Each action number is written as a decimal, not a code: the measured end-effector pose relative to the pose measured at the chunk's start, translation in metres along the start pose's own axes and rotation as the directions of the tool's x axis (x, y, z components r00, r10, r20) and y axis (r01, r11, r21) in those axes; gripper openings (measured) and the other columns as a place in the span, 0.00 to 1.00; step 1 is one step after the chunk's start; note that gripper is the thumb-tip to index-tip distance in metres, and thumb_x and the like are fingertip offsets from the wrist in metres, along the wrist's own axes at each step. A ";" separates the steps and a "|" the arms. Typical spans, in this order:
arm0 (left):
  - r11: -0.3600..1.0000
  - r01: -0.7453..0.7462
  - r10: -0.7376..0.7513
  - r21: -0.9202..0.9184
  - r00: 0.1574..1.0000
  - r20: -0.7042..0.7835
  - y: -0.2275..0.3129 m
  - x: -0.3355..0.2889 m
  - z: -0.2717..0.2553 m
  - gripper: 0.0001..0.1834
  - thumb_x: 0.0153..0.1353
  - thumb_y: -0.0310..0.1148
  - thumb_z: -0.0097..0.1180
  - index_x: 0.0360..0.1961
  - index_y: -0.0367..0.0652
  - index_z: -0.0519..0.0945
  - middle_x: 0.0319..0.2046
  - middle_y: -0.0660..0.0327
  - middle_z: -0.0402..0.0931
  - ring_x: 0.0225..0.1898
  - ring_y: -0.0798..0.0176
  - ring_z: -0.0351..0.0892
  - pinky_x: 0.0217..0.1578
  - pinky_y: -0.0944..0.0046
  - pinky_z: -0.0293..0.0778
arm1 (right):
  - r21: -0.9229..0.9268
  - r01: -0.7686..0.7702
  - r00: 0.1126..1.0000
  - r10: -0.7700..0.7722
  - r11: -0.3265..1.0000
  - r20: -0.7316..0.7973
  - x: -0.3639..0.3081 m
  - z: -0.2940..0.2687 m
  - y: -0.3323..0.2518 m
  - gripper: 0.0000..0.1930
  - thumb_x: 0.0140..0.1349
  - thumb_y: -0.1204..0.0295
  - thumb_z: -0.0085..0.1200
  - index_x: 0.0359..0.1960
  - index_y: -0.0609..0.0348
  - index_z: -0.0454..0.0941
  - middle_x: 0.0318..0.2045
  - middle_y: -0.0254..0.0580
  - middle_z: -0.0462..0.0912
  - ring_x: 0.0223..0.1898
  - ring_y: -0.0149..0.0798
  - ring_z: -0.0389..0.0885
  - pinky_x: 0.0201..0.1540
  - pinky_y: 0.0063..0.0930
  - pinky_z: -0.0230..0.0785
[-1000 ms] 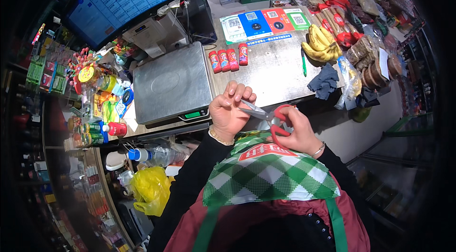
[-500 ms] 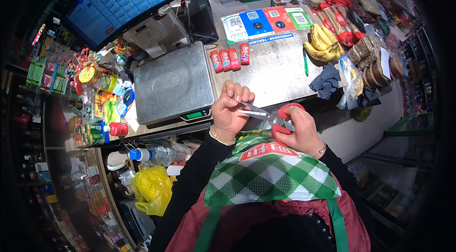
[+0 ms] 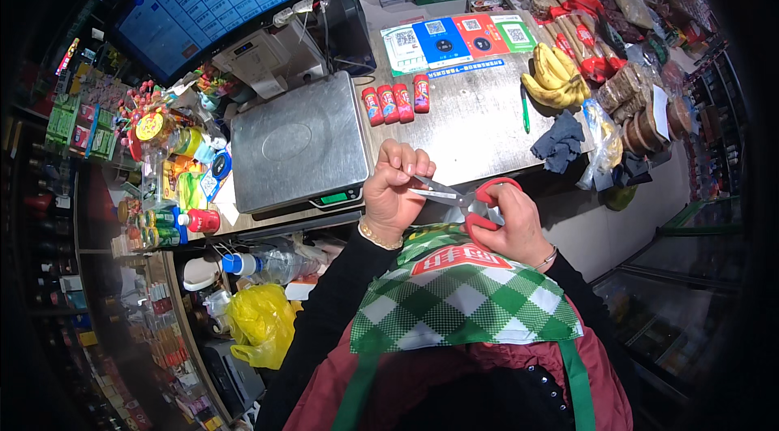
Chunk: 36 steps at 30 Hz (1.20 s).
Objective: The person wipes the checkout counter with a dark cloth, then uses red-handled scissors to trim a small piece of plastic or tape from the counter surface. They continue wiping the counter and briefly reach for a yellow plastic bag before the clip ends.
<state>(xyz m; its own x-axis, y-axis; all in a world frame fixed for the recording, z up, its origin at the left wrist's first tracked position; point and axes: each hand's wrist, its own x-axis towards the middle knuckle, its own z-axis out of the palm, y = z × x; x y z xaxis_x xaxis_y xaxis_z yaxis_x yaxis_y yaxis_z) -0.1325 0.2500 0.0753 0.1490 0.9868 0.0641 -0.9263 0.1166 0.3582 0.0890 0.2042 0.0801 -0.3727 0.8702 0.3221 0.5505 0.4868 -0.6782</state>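
The right hand grips the red handles of a pair of scissors, fingers through the loops, and the metal blades point left toward the left hand. The left hand is bunched, its fingertips pinched together right at the blade tips; whether it holds some small thing there I cannot tell. Both hands hover close to the person's chest, just above the top of a green-and-white checked apron, at the near edge of the counter. To the left of the hands a flat steel weighing scale sits on the counter with a green display on its front. Beyond the hands three small red tubes lie side by side, and further right a bunch of bananas, a green pen and a dark grey cloth rest on the counter
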 end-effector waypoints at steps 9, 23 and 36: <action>0.986 -0.079 0.067 0.146 0.994 0.083 -0.004 0.000 -0.007 0.13 0.45 0.17 0.49 0.30 0.45 0.65 0.26 0.61 0.66 0.33 0.59 0.67 0.42 0.58 0.67 | 0.013 0.002 0.999 -0.002 1.000 -0.038 0.003 0.003 -0.002 0.24 0.44 0.69 0.70 0.42 0.64 0.74 0.36 0.49 0.80 0.39 0.51 0.80 0.41 0.39 0.73; 0.928 0.198 -0.118 0.316 0.960 -0.255 0.000 -0.026 -0.036 0.07 0.67 0.22 0.48 0.42 0.48 0.68 0.19 0.70 0.59 0.15 0.76 0.54 0.20 0.73 0.54 | 0.764 -0.349 0.799 0.598 0.542 -0.060 -0.022 0.014 0.077 0.16 0.61 0.77 0.63 0.48 0.65 0.74 0.37 0.38 0.83 0.34 0.25 0.79 0.35 0.22 0.73; 0.911 0.317 -0.184 0.265 0.886 -0.426 -0.017 -0.055 -0.065 0.06 0.65 0.22 0.50 0.38 0.48 0.71 0.20 0.68 0.63 0.18 0.73 0.60 0.22 0.72 0.58 | -0.043 -0.899 0.384 0.739 0.435 -0.554 -0.017 -0.134 0.321 0.25 0.44 0.63 0.68 0.39 0.73 0.77 0.38 0.66 0.82 0.43 0.59 0.83 0.45 0.44 0.76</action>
<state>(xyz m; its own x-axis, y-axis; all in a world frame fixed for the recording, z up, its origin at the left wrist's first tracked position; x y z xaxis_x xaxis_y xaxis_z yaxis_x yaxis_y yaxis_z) -0.1473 0.2015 0.0055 0.1555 0.9006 -0.4060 -0.7050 0.3890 0.5930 0.3718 0.3555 -0.0546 0.6772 0.7357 -0.0113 0.6072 -0.5674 -0.5563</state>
